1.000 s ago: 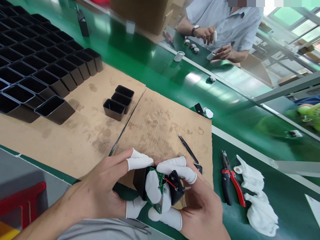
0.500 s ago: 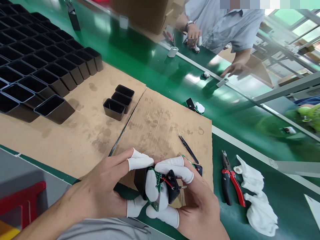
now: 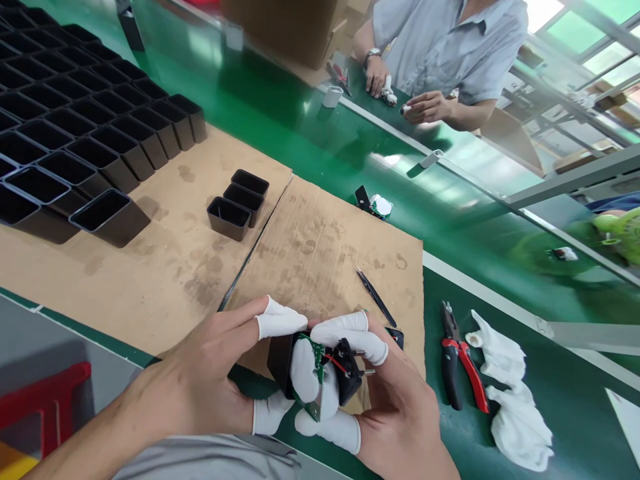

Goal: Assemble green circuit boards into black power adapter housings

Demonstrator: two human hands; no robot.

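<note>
Both my hands wear white finger cots and meet at the bottom centre. My left hand (image 3: 210, 380) grips a black plastic housing (image 3: 280, 360). My right hand (image 3: 395, 407) pinches a green circuit board (image 3: 315, 363) joined by a red wire to a black plug piece with two metal pins (image 3: 350, 370). The board sits partly inside the housing's open end. Thin black tweezers (image 3: 375, 297) lie on the cardboard just beyond my right fingers.
Rows of empty black housings (image 3: 75, 133) fill the left of the cardboard mat (image 3: 165, 267), with three more (image 3: 237, 203) set apart. Red-handled pliers (image 3: 463, 363) and white gloves (image 3: 510, 387) lie at right. A circuit-board part (image 3: 375, 203) rides the green belt. Another person's hands (image 3: 400, 90) work across it.
My hands and the assembly have barely shifted. The parts on the green belt have travelled leftwards. The person opposite has brought both hands back together near the belt's far edge.
</note>
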